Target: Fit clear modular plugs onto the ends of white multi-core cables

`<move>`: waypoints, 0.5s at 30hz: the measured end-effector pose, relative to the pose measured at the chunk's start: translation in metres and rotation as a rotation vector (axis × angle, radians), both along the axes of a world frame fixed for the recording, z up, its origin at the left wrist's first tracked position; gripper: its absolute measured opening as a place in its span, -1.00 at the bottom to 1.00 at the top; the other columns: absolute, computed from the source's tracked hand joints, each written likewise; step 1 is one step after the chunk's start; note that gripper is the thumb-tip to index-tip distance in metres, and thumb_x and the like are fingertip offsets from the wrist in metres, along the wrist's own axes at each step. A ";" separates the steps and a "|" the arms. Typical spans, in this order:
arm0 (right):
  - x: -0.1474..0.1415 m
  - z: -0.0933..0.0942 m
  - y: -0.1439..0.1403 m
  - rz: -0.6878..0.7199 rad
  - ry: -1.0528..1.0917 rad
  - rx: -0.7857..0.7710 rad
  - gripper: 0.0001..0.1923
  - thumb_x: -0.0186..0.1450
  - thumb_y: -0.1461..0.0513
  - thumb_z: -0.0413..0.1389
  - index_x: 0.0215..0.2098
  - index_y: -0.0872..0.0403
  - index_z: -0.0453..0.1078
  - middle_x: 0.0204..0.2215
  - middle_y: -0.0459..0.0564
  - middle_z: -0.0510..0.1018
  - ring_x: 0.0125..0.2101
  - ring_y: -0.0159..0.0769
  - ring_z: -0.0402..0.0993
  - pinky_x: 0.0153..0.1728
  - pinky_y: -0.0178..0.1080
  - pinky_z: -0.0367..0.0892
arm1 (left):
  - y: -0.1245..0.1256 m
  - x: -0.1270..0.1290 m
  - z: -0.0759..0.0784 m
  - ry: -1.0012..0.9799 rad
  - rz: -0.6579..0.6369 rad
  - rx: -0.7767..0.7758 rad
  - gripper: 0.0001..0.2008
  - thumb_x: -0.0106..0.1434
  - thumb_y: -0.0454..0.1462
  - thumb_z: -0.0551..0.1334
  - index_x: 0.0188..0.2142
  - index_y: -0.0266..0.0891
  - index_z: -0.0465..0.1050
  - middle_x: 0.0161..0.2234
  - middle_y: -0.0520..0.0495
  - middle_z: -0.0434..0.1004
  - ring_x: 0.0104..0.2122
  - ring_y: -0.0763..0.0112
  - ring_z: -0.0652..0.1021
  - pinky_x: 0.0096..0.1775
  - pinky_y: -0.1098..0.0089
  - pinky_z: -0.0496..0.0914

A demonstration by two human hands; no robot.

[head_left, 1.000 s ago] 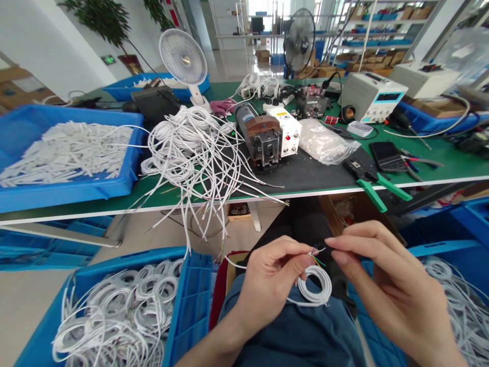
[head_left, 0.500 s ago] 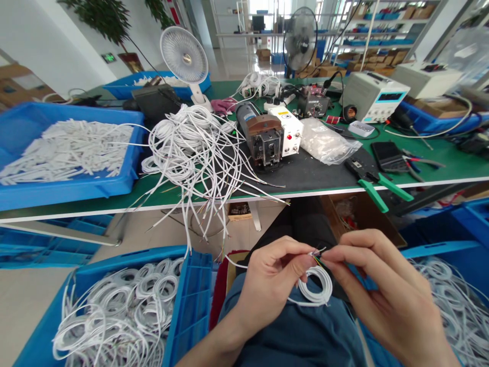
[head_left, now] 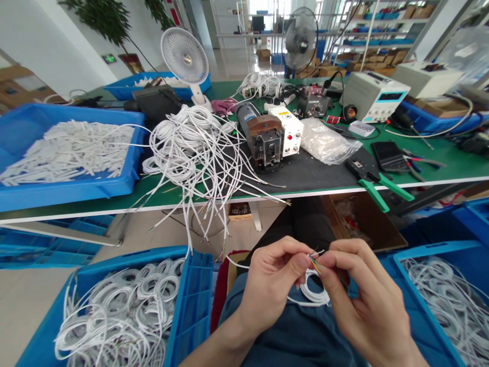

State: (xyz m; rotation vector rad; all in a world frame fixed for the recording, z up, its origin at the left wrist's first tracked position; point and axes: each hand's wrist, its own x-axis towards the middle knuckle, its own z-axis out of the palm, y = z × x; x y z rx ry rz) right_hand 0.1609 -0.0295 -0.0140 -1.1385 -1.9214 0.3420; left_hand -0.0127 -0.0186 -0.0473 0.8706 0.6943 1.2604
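Note:
My left hand (head_left: pixel 273 280) pinches the end of a white cable between thumb and forefinger, just above my lap. From that end fan out several thin coloured wires (head_left: pixel 314 263), among them yellow, green and white ones. The thumb and forefinger of my right hand (head_left: pixel 362 290) are closed on the wire tips; exactly which wires they grip I cannot tell. Below the hands hangs the cable's white coil (head_left: pixel 315 289), partly hidden behind my fingers. One length of white cable (head_left: pixel 237 263) runs out to the left of my left hand.
Blue crates of coiled cables stand left (head_left: pixel 191 306) and right (head_left: pixel 424 306). On the green bench are a cable pile (head_left: pixel 191 148), a brown-topped machine (head_left: pixel 265 135), a bag of white parts (head_left: pixel 328 142), green-handled pliers (head_left: pixel 376 188) and a blue tray (head_left: pixel 69 191) of white pieces.
My right hand has moved left, closer to my left hand, and now covers part of the coil. The coloured wires show more plainly between the fingertips. My left hand has barely moved.

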 end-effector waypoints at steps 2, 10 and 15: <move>-0.003 -0.005 -0.002 -0.017 0.006 -0.007 -0.81 0.48 0.39 0.20 -0.03 0.00 0.46 -0.14 -0.02 0.49 -0.22 -0.34 0.54 -0.24 -0.30 0.45 | -0.001 0.002 -0.003 -0.031 0.017 -0.023 -0.90 0.49 -0.28 0.40 -0.16 -0.15 0.75 -0.28 0.01 0.59 -0.46 0.64 0.46 -0.40 0.59 0.33; -0.003 0.001 -0.002 0.028 0.101 -0.122 -0.83 0.49 0.38 0.21 -0.06 -0.03 0.48 -0.18 -0.07 0.47 -0.28 -0.38 0.50 -0.32 -0.33 0.40 | -0.001 0.003 -0.003 -0.013 0.032 0.005 -0.90 0.49 -0.29 0.39 -0.15 -0.14 0.76 -0.27 0.02 0.58 -0.46 0.64 0.45 -0.40 0.57 0.33; 0.004 0.014 0.004 0.085 0.218 -0.270 -0.85 0.51 0.32 0.23 -0.05 -0.08 0.49 -0.18 -0.09 0.46 -0.29 -0.37 0.49 -0.34 -0.31 0.41 | -0.001 0.001 -0.002 0.026 0.022 0.042 -0.90 0.48 -0.29 0.40 -0.14 -0.13 0.77 -0.29 0.02 0.59 -0.46 0.63 0.47 -0.40 0.56 0.33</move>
